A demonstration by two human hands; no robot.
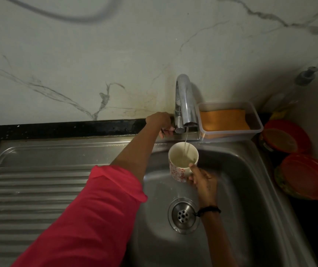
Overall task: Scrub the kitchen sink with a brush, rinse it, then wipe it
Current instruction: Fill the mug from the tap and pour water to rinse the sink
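We see the left hand [161, 122] at the base of the tap [184, 102], fingers curled round the tap lever; the lever itself is mostly hidden behind the hand. Left arm in a red sleeve [96, 209], pushed up to the forearm.

Right hand [202, 182] holds a white mug [182, 160] with a red pattern, fingers clamped round its right side where the handle sits. Mug is upright, above the sink bowl [240, 189], directly under the spout. A thin stream of water [186, 137] runs from the spout into the mug; the mug is partly filled.

Black band [209, 209] on the right wrist, over the drain strainer [183, 214] in our view.

Sink is stainless steel, ribbed drainboard [35, 189] to the left of the bowl. No brush that we can pick out.

Behind the bowl, just right of the tap: clear plastic tub [231, 120] with an orange cloth or sponge [223, 120] inside. On the bench right of the sink: stacked red plates [306, 176]. A pump bottle [306, 76] stands in the far right corner against the marble wall [77, 64].
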